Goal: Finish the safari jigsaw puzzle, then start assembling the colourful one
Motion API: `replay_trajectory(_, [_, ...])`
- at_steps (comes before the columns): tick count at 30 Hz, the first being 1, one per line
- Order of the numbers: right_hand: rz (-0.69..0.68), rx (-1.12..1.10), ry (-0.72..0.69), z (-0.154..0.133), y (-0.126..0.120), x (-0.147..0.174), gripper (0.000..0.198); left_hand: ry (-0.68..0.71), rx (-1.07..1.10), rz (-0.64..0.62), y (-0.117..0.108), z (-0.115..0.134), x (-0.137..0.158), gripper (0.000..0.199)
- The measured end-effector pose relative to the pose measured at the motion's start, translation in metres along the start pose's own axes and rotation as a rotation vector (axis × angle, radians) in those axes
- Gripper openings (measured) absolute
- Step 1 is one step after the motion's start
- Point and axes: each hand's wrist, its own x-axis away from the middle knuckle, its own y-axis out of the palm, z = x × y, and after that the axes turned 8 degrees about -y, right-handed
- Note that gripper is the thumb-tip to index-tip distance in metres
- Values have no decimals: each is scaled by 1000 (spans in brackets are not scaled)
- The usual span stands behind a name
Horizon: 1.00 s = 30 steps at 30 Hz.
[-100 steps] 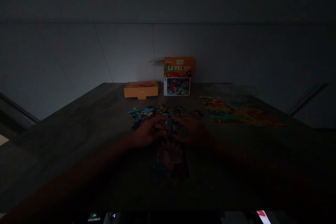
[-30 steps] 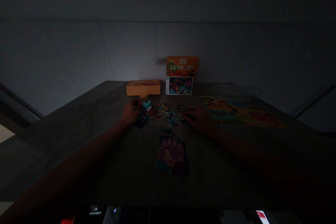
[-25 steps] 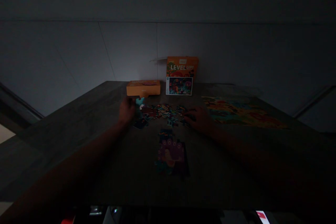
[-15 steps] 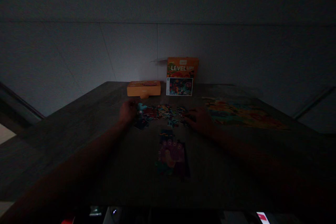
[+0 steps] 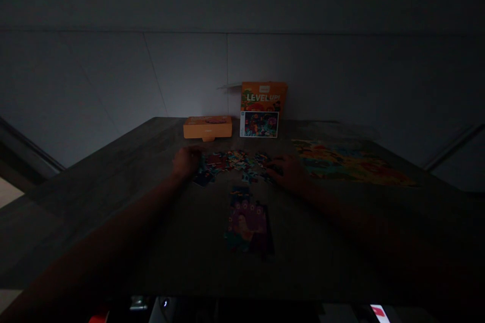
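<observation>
Loose jigsaw puzzle pieces (image 5: pixel 237 160) lie in a spread heap on the dark table. My left hand (image 5: pixel 186 161) rests at the heap's left edge with bent fingers over the pieces; the dimness hides whether it grips one. Just below it is a dark blue piece (image 5: pixel 203 177). On the heap's right side, my right hand (image 5: pixel 287 170) has its fingers apart, touching or just above a few pieces. Nearer to me lies a joined puzzle section (image 5: pixel 248 224) with a purple, fan-like figure, and neither hand is on it.
Behind the heap sits a low orange box (image 5: pixel 207 127). An upright orange box (image 5: pixel 264 96) marked "LEVEL UP!" has a picture card (image 5: pixel 259 124) leaning on it. Far right lies a colourful puzzle picture (image 5: pixel 352 164). A wall (image 5: pixel 197 70) borders the table's back; light is very low.
My left hand has shifted slightly right, and its fingers now cover the spot where a light teal piece showed. My right hand has barely moved.
</observation>
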Motion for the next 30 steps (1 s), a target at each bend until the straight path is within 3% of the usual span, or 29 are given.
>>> replay_trajectory(6, [0, 6, 3, 0, 0, 0, 27, 14, 195, -23, -6, -3, -7, 33])
replay_trajectory(13, [-9, 8, 9, -3, -2, 1, 26, 68, 317, 69, -9, -4, -9, 24])
replay_trajectory(20, [48, -15, -25, -5, -4, 0, 23, 220, 518, -77, 0, 16, 17, 27])
replay_trajectory(24, [109, -117, -255, -30, -14, 5, 30, 338, 514, -200, 13, 35, 54, 24])
replay_trajectory(27, [-11, -178, -585, -55, -20, 12, 35, 523, 447, -287, 18, 45, 77, 20])
replay_trajectory(30, [-84, -183, -747, -72, -21, 15, 31, 618, 403, -359, 17, 51, 88, 18])
